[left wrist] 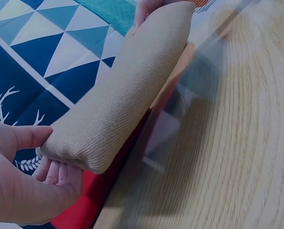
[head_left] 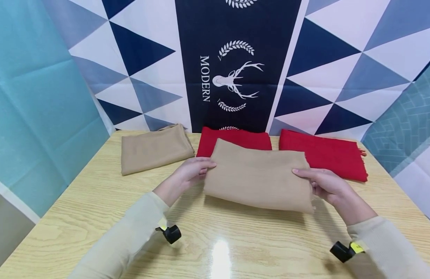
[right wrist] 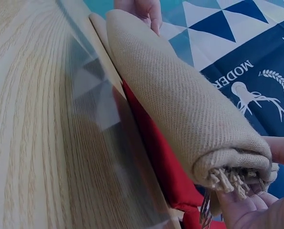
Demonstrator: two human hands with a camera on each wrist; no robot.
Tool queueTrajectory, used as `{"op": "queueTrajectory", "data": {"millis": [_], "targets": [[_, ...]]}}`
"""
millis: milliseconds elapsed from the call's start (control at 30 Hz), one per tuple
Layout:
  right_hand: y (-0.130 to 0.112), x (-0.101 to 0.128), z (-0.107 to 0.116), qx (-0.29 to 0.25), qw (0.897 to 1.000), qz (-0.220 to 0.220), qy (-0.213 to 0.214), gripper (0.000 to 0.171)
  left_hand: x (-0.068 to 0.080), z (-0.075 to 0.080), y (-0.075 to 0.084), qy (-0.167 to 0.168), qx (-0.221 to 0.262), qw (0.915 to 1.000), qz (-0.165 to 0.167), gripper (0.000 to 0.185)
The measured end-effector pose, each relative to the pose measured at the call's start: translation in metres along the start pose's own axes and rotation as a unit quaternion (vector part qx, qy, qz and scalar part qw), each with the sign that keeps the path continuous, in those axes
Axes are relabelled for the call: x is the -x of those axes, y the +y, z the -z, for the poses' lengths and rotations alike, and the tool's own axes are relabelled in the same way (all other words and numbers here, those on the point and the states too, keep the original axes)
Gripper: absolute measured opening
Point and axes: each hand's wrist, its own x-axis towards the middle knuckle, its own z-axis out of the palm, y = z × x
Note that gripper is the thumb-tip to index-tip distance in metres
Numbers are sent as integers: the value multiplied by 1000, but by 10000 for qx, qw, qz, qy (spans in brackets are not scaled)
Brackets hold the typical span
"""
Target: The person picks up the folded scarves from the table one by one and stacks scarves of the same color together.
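A folded tan scarf (head_left: 258, 178) is held above the wooden table (head_left: 215, 240), level between both hands. My left hand (head_left: 190, 174) grips its left end, thumb on top and fingers underneath, as the left wrist view shows on the tan scarf (left wrist: 118, 95). My right hand (head_left: 323, 182) grips the right, fringed end, thumb on top; the right wrist view shows the fringe of the tan scarf (right wrist: 189, 105) hanging over my fingers (right wrist: 242, 210).
A second folded tan scarf (head_left: 153, 149) lies at the back left. Two folded red scarves (head_left: 236, 139) (head_left: 323, 155) lie at the back, the first partly under the held one. A patterned cloth backdrop (head_left: 236, 66) hangs behind the table.
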Motion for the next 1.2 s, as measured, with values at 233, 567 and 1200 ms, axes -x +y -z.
{"op": "queueTrajectory", "data": {"millis": [233,567,1200], "targets": [[-4,1,-3,42,10000,56,-66,12,4,5,1,17,-54,10000,29,47],[-5,-1,-6,15,9998,142,-130,11,7,8,3,1,38,10000,8,46],[-7,-5,-10,-57,9996,168,-210,13,9,13,3,65,-57,10000,-4,47]]}}
